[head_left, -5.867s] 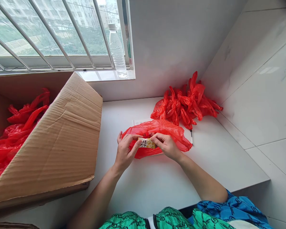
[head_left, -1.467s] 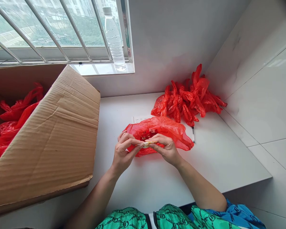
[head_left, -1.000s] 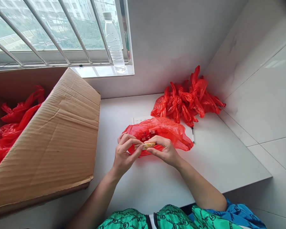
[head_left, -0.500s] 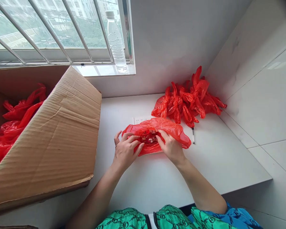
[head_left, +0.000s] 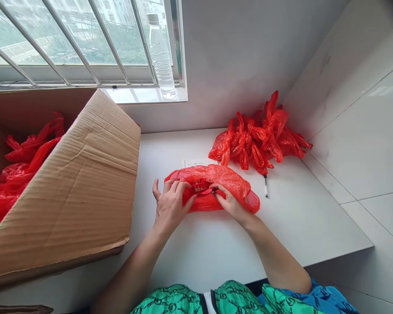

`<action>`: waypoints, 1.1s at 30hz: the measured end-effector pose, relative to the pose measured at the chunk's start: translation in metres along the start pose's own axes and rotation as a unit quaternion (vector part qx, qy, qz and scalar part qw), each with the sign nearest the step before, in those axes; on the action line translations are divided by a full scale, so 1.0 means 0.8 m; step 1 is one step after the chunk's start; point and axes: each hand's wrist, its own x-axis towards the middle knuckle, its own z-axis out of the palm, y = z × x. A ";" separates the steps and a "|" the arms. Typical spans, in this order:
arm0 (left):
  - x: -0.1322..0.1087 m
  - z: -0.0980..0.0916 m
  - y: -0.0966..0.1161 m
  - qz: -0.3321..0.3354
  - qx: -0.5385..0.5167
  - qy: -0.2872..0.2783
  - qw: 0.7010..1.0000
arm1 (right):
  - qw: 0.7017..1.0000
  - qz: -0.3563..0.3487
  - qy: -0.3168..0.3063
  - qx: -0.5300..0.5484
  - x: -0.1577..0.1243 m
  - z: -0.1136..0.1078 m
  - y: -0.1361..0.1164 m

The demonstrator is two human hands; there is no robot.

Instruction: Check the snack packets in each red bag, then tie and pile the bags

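A red plastic bag [head_left: 229, 176] lies on the white table in front of me, its mouth spread toward me. Inside the opening shows a dark red printed packet [head_left: 201, 186], partly hidden by the bag and my fingers. My left hand [head_left: 173, 203] grips the bag's left rim, with thumb low and fingers curled over the edge. On the other side, my right hand [head_left: 229, 201] has its fingertips in the opening, pinched on the packet's right end.
Several knotted red bags [head_left: 258, 135] are piled at the back right, with a pen [head_left: 266, 186] beside them. Paper [head_left: 201, 162] lies behind the open bag. A cardboard box [head_left: 85, 174] holding red bags stands left. A water bottle [head_left: 163, 61] is on the windowsill.
My right fingertips have moved left and slightly down onto the packet, whose visible face has shifted. The bag's right side has slid a little toward me.
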 end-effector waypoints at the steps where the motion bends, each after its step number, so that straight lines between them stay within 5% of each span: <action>1: 0.001 -0.003 0.003 0.007 -0.016 0.009 1.000 | 1.000 -0.003 -0.009 0.018 0.003 -0.001 -0.006; 9: 0.000 -0.017 0.016 0.042 -0.158 -0.023 0.986 | 0.993 -0.102 0.055 -0.007 0.002 0.005 -0.037; 14: 0.000 -0.016 0.012 0.012 -0.195 0.001 0.981 | 0.995 -0.030 0.072 -0.058 -0.001 0.005 -0.039; 19: -0.001 -0.019 0.010 0.006 -0.191 -0.013 0.981 | 0.992 0.094 0.078 0.043 0.000 -0.001 -0.044; 25: 0.000 -0.015 0.009 0.012 -0.169 -0.025 0.985 | 0.979 0.118 0.016 0.166 0.005 -0.005 -0.044; 28: 0.001 -0.005 0.004 0.000 -0.117 -0.024 0.993 | 0.988 0.108 0.020 0.105 0.003 -0.009 -0.036; 33: 0.002 0.019 -0.007 -0.001 -0.017 -0.021 1.000 | 0.986 0.037 0.121 -0.106 -0.001 -0.010 -0.010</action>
